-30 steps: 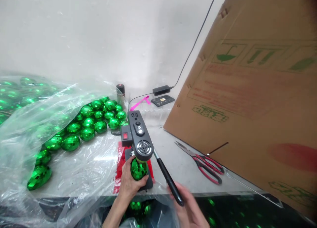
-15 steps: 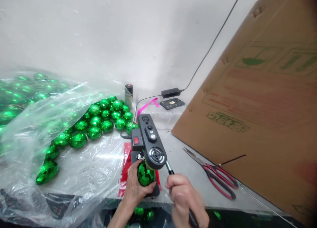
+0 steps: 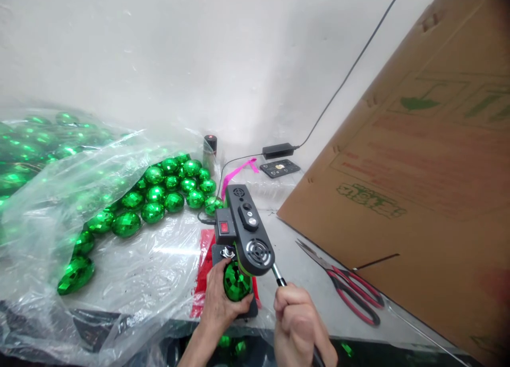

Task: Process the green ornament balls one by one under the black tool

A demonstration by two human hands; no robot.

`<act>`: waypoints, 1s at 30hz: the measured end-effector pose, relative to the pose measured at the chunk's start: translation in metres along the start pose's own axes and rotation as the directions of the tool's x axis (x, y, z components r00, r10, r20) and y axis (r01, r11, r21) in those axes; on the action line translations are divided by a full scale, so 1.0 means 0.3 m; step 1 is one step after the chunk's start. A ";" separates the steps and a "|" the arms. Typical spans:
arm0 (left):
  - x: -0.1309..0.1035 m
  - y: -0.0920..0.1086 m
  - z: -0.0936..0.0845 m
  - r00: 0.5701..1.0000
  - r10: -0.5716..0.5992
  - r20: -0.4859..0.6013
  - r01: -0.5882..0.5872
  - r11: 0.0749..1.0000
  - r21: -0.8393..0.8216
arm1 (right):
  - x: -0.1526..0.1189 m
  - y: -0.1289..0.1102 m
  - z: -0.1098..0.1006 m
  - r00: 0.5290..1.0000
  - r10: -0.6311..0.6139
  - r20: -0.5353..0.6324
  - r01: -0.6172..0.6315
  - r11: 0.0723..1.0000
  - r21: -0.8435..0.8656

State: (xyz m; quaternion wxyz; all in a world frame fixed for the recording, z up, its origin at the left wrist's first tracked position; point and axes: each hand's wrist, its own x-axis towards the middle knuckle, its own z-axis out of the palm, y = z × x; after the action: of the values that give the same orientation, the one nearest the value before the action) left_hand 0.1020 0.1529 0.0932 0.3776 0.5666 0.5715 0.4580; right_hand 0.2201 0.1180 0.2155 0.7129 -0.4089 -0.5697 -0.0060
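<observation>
Green faceted ball sits gripped in the left hand; right hand fists the machine's lever.

Red-handled scissors beside a cardboard box; perhaps a remote by the wall.

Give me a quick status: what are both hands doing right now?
Left hand cups green ornament under black machine. Right hand grips the machine's lever handle. Scissors lie apart, right.
</observation>
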 end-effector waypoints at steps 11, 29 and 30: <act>-0.001 0.024 -0.009 1.000 0.017 0.002 -0.017 1.000 0.020 | -0.054 0.038 -0.018 0.999 0.035 0.008 -0.035 0.998 0.052; -0.004 -0.025 0.019 0.995 0.094 -0.045 -0.092 0.995 0.045 | -0.031 0.021 0.008 1.000 0.013 -0.011 -0.012 0.997 0.082; -0.003 -0.026 0.019 0.994 0.101 -0.044 -0.099 0.994 0.047 | -0.032 0.022 0.008 1.000 0.015 -0.012 -0.014 0.997 0.079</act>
State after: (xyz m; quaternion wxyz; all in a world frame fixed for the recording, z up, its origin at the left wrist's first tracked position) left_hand 0.1050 0.1530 0.0839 0.3280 0.5923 0.5609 0.4763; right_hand 0.2180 0.1192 0.2039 0.7321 -0.3845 -0.5619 0.0190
